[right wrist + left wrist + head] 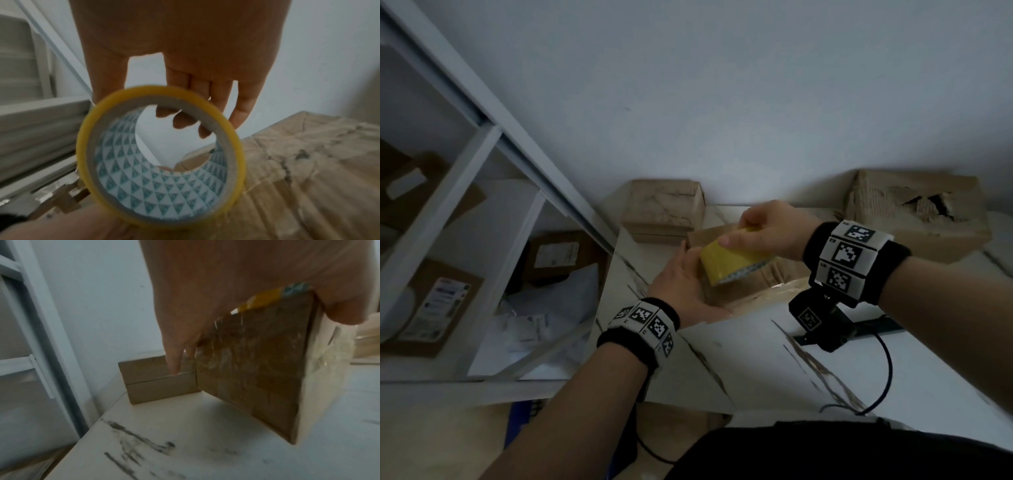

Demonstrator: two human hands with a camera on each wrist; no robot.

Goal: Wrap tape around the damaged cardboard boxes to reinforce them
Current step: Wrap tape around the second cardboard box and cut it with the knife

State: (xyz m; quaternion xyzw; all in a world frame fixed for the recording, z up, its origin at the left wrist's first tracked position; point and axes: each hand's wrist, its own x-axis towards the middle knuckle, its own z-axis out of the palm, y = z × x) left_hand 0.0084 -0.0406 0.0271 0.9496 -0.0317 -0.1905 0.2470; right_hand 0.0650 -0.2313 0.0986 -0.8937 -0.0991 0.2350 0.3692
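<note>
A yellow tape roll (732,258) (160,177) with a patterned core is gripped by my right hand (767,233) (185,56), thumb on one side, fingers over the far rim. It hovers just over a worn cardboard box (763,277) (252,369) (298,178) that is partly wrapped in clear tape. My left hand (681,281) (205,288) holds that box by its left side, fingers along the far face and thumb on the near edge, with the box tilted up on the white table (739,359).
Against the wall stand a small closed cardboard box (664,209) (156,379) at the left and a torn box (921,212) at the right. A white shelf unit (465,240) with parcels stands left of the table. A black cable and mount (822,322) lie under my right wrist.
</note>
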